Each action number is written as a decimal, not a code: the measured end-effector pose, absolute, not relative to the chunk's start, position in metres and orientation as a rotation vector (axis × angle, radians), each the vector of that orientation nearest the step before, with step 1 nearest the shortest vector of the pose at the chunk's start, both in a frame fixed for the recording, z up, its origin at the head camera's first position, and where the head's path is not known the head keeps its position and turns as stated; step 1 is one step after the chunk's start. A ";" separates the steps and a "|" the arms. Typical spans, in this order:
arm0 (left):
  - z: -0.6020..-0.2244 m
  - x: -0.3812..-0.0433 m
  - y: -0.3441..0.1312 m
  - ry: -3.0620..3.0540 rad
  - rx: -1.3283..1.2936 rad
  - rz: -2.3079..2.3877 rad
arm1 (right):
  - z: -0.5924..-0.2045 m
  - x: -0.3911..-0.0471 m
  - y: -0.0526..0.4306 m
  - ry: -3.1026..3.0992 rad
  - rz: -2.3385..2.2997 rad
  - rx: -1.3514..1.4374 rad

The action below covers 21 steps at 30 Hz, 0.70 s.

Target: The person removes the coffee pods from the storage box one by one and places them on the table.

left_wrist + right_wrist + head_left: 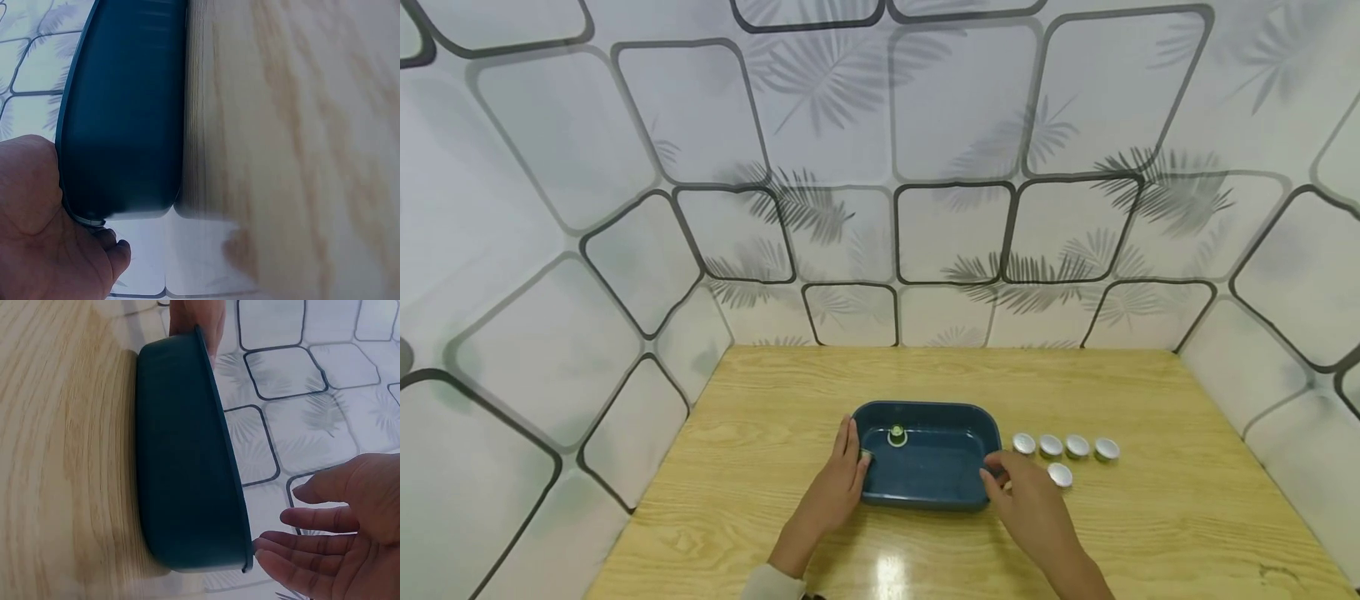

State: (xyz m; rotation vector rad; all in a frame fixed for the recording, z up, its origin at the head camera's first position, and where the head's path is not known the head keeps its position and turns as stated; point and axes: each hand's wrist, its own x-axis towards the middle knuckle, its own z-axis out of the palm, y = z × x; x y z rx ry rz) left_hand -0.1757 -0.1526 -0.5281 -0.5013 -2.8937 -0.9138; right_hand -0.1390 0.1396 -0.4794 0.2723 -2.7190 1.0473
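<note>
A dark blue rectangular tub [925,502] sits on the wooden table. My left hand [840,469] holds its left rim, thumb towards the inside and fingers along the edge; the left wrist view shows the palm [47,231] against the rim. On the opposite side, my right hand [1028,500] has its fingertips at the right rim. In the right wrist view, this hand [334,540] has spread, slightly bent fingers and a thumb standing apart, with nothing visible between them. Inside the tub near the back left lies a small green round piece [897,433] with a pale edge.
Several small round pieces with silvery-white tops [1050,445] stand right of the tub, most in a row, with another piece [1060,475] in front near my right hand. The patterned wall [955,317] closes off the table [760,392] at the back and sides.
</note>
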 end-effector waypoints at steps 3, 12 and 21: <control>-0.530 -0.177 -0.153 -2.890 -0.504 -0.920 | -0.479 -0.140 0.135 -2.736 1.057 0.278; -0.528 -0.176 -0.154 -2.900 -0.498 -0.917 | -0.483 -0.145 0.125 -2.777 1.000 0.294; -0.524 -0.175 -0.152 -2.904 -0.496 -0.918 | -0.488 -0.153 0.115 -2.778 0.956 0.372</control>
